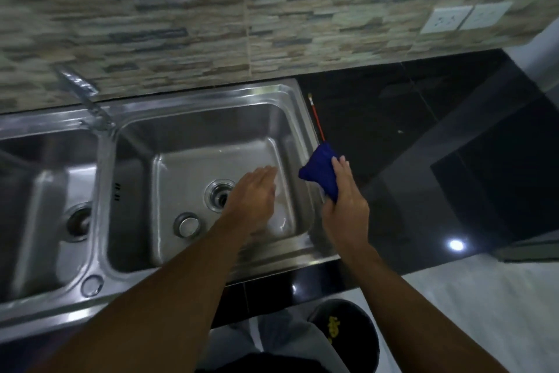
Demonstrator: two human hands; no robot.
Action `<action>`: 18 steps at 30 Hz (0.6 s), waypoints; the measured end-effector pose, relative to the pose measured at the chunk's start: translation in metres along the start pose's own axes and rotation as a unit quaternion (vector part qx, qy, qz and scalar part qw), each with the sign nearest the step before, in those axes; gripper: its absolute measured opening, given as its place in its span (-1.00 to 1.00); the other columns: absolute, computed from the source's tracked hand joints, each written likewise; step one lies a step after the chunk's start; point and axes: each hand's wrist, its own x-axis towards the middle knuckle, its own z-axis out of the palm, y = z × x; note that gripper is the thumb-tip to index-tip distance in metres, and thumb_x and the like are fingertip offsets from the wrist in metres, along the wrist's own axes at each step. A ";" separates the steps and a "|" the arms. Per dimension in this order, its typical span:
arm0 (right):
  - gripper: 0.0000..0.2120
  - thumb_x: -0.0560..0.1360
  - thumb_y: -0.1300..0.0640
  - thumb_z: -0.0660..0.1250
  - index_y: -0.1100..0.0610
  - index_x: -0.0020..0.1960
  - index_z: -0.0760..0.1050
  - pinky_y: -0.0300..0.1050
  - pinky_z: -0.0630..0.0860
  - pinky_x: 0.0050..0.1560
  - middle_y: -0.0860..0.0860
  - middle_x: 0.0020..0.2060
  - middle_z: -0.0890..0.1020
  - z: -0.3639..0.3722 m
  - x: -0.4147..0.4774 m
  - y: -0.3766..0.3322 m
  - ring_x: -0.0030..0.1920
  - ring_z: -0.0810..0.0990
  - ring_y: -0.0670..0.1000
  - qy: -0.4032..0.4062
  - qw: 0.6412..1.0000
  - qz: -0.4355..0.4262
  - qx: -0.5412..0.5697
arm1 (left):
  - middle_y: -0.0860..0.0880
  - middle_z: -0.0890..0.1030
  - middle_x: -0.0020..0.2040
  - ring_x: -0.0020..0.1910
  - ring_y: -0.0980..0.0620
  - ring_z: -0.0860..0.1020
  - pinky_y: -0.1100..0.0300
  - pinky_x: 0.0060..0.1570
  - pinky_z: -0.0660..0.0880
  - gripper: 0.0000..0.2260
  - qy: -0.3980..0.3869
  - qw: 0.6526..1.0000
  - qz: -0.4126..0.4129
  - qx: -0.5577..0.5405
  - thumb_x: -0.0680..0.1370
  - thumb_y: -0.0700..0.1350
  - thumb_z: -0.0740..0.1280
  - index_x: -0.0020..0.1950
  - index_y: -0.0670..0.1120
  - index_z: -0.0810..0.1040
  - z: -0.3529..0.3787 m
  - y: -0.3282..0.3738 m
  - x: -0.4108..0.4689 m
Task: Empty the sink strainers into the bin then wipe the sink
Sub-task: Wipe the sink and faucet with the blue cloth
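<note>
A steel double sink (pixel 208 100) fills the left and middle. In the right basin the drain (pixel 218 192) sits by a round metal strainer (pixel 187 224) lying loose on the basin floor. The left basin has its own drain (pixel 78 221). My left hand (pixel 254 197) hovers flat, fingers apart, over the right basin, partly hiding its drain. My right hand (pixel 344 206) holds a blue cloth (pixel 320 171) above the sink's right rim. A dark bin (pixel 344 330) with yellowish scraps stands on the floor below the counter.
A chrome tap (pixel 81 91) rises at the back between the basins. A thin red-handled tool (pixel 316 115) lies on the glossy black counter (pixel 408 130) right of the sink. Two white wall sockets (pixel 465 17) sit on the stone-tiled wall.
</note>
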 end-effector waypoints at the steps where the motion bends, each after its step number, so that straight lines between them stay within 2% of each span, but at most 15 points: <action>1: -0.27 0.44 0.45 0.36 0.15 0.56 0.24 0.17 0.57 0.24 0.11 0.53 0.32 0.006 0.001 -0.009 0.43 0.45 0.19 -0.005 1.000 -0.019 0.010 | -0.05 0.26 0.60 0.58 -0.02 0.21 0.09 0.55 0.06 -0.55 0.005 1.000 -0.025 -0.001 0.71 -0.02 0.02 0.61 -0.05 0.17 -0.006 -0.010 -0.006; 3: -0.26 0.44 0.43 0.35 0.12 0.57 0.24 0.12 0.60 0.17 0.09 0.52 0.35 0.020 0.004 -0.028 0.32 0.55 0.18 -0.027 0.999 -0.041 0.023 | -0.01 0.20 0.62 0.60 0.01 0.16 0.09 0.55 0.03 -0.54 0.018 0.997 -0.076 -0.005 0.72 0.01 0.00 0.63 -0.02 0.12 -0.018 -0.032 -0.020; 6: -0.25 0.45 0.40 0.33 0.05 0.58 0.23 0.04 0.62 0.05 0.02 0.52 0.36 0.047 0.005 -0.055 0.18 0.63 0.12 -0.057 0.996 -0.060 0.026 | -0.03 0.24 0.61 0.59 -0.01 0.19 0.10 0.55 0.05 -0.55 0.051 0.991 -0.120 0.005 0.71 -0.04 0.05 0.62 -0.04 0.16 -0.037 -0.067 -0.048; 9: -0.23 0.42 0.42 0.33 0.02 0.56 0.27 0.01 0.62 0.11 0.01 0.51 0.38 0.081 0.003 -0.082 0.24 0.60 0.10 -0.074 0.992 -0.086 0.047 | -0.09 0.25 0.60 0.58 -0.05 0.21 0.11 0.55 0.07 -0.53 0.058 0.987 -0.147 0.019 0.69 -0.13 0.11 0.62 -0.09 0.18 -0.056 -0.107 -0.079; 12: -0.21 0.42 0.42 0.32 -0.04 0.56 0.26 -0.09 0.58 0.20 -0.01 0.52 0.37 0.116 -0.003 -0.114 0.31 0.55 0.04 -0.101 0.985 -0.122 0.065 | -0.08 0.28 0.59 0.58 -0.05 0.22 0.08 0.55 0.09 -0.54 0.065 0.980 -0.187 -0.001 0.68 -0.13 0.14 0.60 -0.09 0.23 -0.073 -0.150 -0.111; 15: -0.32 0.45 0.39 0.29 0.07 0.54 0.32 0.07 0.59 0.23 0.09 0.50 0.39 0.156 -0.011 -0.151 0.33 0.54 0.14 -0.132 0.976 -0.157 0.077 | -0.13 0.33 0.56 0.56 -0.09 0.27 0.01 0.57 0.16 -0.56 0.065 0.974 -0.216 0.001 0.68 -0.13 0.14 0.58 -0.12 0.27 -0.086 -0.194 -0.144; 18: -0.32 0.43 0.47 0.33 0.16 0.51 0.36 0.16 0.60 0.17 0.17 0.49 0.39 0.195 -0.022 -0.190 0.28 0.57 0.22 -0.167 0.964 -0.188 0.089 | -0.15 0.37 0.53 0.52 -0.13 0.34 -0.05 0.52 0.25 -0.54 0.061 0.966 -0.250 0.009 0.64 -0.11 0.22 0.55 -0.13 0.32 -0.096 -0.236 -0.180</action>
